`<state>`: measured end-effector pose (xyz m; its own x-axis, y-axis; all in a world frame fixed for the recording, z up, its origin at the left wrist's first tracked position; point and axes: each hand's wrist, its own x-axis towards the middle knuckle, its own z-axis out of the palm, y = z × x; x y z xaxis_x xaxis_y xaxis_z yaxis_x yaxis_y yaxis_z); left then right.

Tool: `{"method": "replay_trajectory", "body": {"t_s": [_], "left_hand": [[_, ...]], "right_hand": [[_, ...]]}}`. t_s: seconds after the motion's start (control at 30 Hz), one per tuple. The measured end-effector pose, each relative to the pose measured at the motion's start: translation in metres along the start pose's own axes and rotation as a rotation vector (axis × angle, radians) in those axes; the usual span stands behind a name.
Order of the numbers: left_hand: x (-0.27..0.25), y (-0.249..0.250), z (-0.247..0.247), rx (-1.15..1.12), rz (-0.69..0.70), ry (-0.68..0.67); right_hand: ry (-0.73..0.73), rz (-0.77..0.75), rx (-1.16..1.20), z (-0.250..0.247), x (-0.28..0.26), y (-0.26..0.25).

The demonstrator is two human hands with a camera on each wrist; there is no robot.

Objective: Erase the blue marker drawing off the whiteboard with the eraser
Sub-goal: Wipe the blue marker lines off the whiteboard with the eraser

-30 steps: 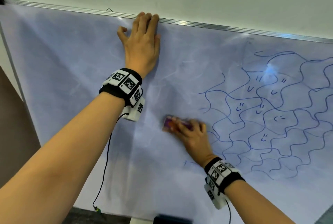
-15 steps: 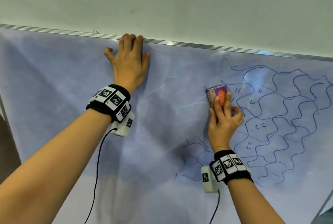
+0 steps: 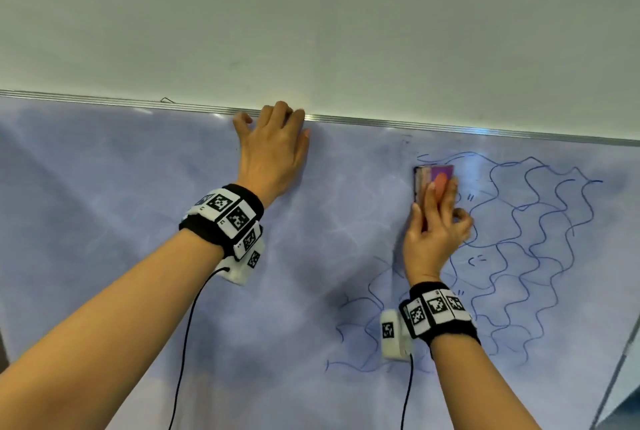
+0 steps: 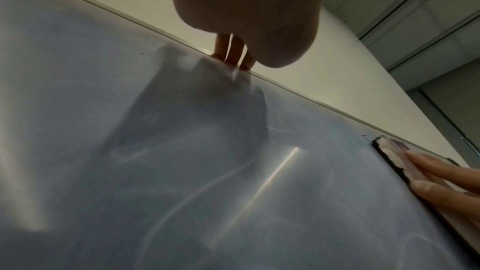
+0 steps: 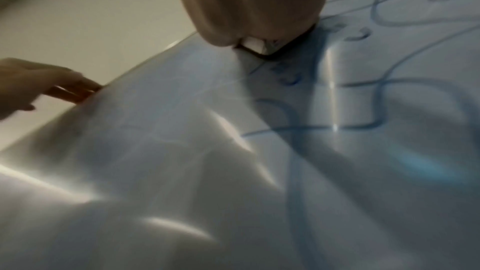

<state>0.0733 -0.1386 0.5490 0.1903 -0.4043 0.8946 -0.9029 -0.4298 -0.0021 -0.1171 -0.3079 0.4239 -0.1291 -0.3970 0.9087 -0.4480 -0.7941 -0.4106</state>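
Observation:
The whiteboard (image 3: 138, 221) fills the lower head view. A blue marker drawing (image 3: 540, 242) of wavy net lines and small marks covers its right part, with loose strands lower down (image 3: 360, 339). My right hand (image 3: 437, 221) grips the eraser (image 3: 434, 176) and presses it flat on the board at the drawing's upper left corner. The eraser (image 5: 259, 45) shows under my palm beside blue lines (image 5: 363, 100), and the eraser (image 4: 389, 157) also appears at the right in the left wrist view. My left hand (image 3: 273, 156) lies flat on the board, its fingertips (image 4: 233, 56) at the top rail.
A metal top rail (image 3: 485, 130) borders the board under a plain pale wall (image 3: 311, 21). The board's right frame edge (image 3: 620, 357) slants down at the far right. Black cables (image 3: 183, 343) hang from both wrist cameras. Faint wipe smears cover the board's left and middle.
My right hand swept the eraser from the drawing's lower left up to its top left, wiping away lines there. The head view tilted upward. My left hand stayed at the top rail.

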Motion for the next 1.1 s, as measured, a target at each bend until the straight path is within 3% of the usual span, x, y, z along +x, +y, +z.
{"method": "replay_trajectory", "body": {"t_s": [0.13,0.27,0.37,0.43,0.57,0.7,0.77,0.83,0.97,1.03,1.1], "left_hand": [[0.003,0.002,0.002,0.013,0.006,0.042],[0.007,-0.001,0.007,-0.004,0.013,0.069],[0.008,-0.003,0.008,-0.001,0.022,0.082],[0.008,-0.003,0.008,0.025,0.043,0.098],[0.009,-0.006,0.007,0.053,0.079,0.086],[0.009,-0.005,0.008,0.034,0.070,0.093],[0.010,-0.001,0.010,0.023,0.068,0.088],[0.011,0.005,0.010,0.010,0.090,0.066],[0.015,0.022,0.015,-0.015,0.125,0.040],[0.016,0.030,0.017,-0.013,0.113,0.038],[0.016,0.033,0.018,0.008,0.102,0.058]], "right_hand": [[0.084,0.134,0.037,0.011,-0.004,-0.030],[-0.103,-0.192,-0.006,0.024,-0.012,-0.070],[-0.105,-0.303,-0.012,0.026,-0.001,-0.066],[-0.035,-0.256,-0.026,0.024,0.011,-0.045],[0.083,0.070,-0.030,0.015,0.032,0.002],[0.170,0.234,-0.002,0.021,0.036,-0.003],[0.160,0.181,0.001,0.024,0.031,-0.022],[0.084,0.023,-0.012,0.025,0.021,-0.035],[0.009,-0.185,-0.046,0.015,0.026,-0.018],[0.030,-0.129,-0.071,0.006,0.039,0.013],[0.094,0.043,-0.073,-0.005,0.051,0.045]]}}
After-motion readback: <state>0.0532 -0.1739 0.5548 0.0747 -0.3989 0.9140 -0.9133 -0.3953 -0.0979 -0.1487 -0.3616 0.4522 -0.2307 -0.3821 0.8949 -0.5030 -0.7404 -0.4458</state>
